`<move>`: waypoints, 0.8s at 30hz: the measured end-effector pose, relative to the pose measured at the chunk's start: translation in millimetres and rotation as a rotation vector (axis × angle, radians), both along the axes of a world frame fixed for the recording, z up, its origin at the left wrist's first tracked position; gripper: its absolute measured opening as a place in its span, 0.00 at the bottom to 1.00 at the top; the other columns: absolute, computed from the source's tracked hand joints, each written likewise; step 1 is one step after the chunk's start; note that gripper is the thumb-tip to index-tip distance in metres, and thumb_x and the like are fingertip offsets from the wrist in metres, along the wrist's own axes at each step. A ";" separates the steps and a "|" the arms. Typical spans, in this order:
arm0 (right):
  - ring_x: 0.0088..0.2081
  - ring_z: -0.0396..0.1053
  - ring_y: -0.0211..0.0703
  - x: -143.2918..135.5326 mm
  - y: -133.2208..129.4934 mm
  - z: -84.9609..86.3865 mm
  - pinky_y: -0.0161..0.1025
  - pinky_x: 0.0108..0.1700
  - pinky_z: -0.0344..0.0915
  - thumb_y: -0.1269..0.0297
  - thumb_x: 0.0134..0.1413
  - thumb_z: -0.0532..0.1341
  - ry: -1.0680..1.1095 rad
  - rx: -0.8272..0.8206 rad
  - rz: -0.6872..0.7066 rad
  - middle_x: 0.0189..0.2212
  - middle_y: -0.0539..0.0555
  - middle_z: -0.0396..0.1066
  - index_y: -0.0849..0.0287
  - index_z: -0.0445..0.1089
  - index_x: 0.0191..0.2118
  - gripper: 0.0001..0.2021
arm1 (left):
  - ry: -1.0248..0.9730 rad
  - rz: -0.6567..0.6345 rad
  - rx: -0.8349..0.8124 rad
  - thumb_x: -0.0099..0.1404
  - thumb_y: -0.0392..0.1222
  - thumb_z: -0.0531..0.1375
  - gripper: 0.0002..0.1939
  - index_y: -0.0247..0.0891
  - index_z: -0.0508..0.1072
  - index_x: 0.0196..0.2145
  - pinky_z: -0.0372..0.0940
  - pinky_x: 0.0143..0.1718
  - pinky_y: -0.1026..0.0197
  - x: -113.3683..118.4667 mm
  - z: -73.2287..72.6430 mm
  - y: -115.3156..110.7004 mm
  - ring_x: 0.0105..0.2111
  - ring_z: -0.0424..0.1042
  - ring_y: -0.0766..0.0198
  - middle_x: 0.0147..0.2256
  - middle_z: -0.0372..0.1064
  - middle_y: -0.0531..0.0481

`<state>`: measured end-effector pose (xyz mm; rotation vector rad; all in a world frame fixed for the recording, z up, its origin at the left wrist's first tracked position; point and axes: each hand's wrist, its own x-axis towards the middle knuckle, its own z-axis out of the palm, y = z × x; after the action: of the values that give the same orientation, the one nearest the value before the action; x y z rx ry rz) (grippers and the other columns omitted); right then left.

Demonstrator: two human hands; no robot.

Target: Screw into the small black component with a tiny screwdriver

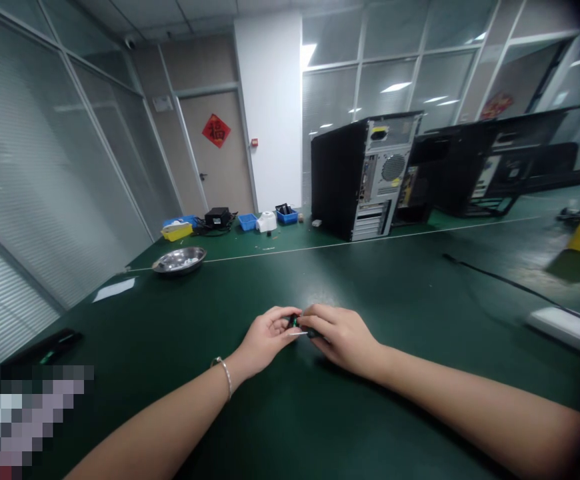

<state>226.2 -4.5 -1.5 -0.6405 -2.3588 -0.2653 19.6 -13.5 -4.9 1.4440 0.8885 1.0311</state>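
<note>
The left hand [268, 339] pinches a small black-and-green part [293, 321] between thumb and fingers — the right hand [341, 335], fingers curled, grips a dark-handled tool with a thin metal shaft [311, 333].

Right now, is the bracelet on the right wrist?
No, the bracelet is around the wrist beside the left hand.
</note>
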 end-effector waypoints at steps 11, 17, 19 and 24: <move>0.38 0.73 0.41 0.9 3.9 -1.5 0.38 0.41 0.71 0.68 0.61 0.60 0.204 -0.368 0.063 0.42 0.55 0.73 0.55 0.71 0.46 0.08 | -0.087 -0.039 -0.105 0.52 0.41 0.72 0.27 0.35 0.72 0.49 0.66 0.53 0.52 0.5 1.2 -0.5 0.44 0.77 0.57 0.41 0.77 0.43; 0.35 0.69 0.40 -4.5 0.4 1.0 0.37 0.37 0.68 0.70 0.57 0.61 0.275 -0.465 0.110 0.38 0.54 0.71 0.56 0.68 0.42 0.07 | 0.030 0.005 -0.026 0.51 0.40 0.72 0.26 0.33 0.73 0.48 0.67 0.43 0.57 -1.4 -1.2 1.5 0.35 0.74 0.63 0.33 0.73 0.48; 0.34 0.68 0.39 -6.9 -1.1 1.4 0.36 0.35 0.66 0.71 0.56 0.62 0.317 -0.499 0.114 0.36 0.53 0.71 0.56 0.68 0.41 0.07 | 0.069 0.028 0.009 0.50 0.39 0.72 0.26 0.33 0.74 0.47 0.65 0.39 0.59 -1.8 -2.0 2.2 0.31 0.70 0.66 0.29 0.69 0.52; 0.34 0.67 0.39 -10.8 -3.2 0.2 0.37 0.36 0.66 0.70 0.56 0.61 0.385 -0.572 0.114 0.36 0.52 0.70 0.57 0.67 0.41 0.07 | 0.103 0.056 0.074 0.50 0.38 0.72 0.23 0.34 0.75 0.45 0.63 0.34 0.62 -1.4 -3.7 2.9 0.28 0.65 0.70 0.30 0.64 0.54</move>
<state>215.4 -7.7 -1.4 -0.7346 -2.0744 0.5578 18.1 -10.6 -8.6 1.5533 0.9786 1.0473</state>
